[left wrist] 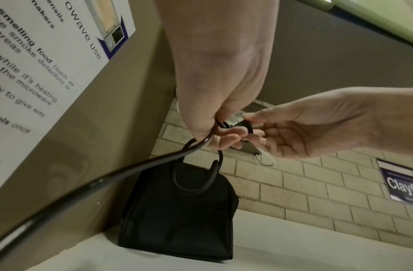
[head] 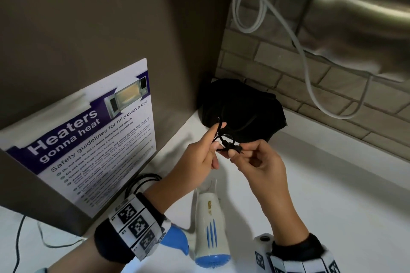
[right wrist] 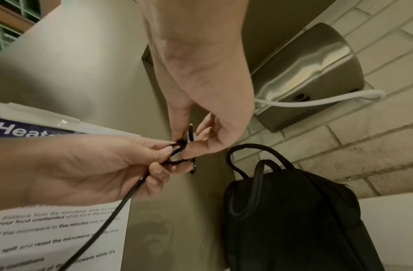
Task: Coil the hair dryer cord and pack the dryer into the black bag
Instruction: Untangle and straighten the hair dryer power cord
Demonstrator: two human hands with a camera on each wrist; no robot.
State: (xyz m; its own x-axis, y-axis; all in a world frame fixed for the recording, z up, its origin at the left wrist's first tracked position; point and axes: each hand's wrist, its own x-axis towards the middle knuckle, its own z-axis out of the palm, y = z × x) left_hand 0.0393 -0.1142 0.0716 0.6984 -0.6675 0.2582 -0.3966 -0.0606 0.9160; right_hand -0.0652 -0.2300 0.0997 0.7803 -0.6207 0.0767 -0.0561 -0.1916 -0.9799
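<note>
Head view gives me both hands raised over the counter (head: 332, 184): left hand (head: 195, 159) pinching the cord (head: 218, 133), right hand (head: 259, 162) pinching the plug (head: 231, 147). Dryer (head: 209, 221) lies below; bag (head: 244, 111) stands behind, beside the poster (head: 88, 139).

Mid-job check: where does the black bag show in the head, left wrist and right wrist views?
Head: black bag at centre, in the counter corner behind both hands.
Left wrist: bag at lower centre, below the hands.
Right wrist: bag at lower right.
Shared landmark: the microwave safety poster, beside the bag in all three.
</note>
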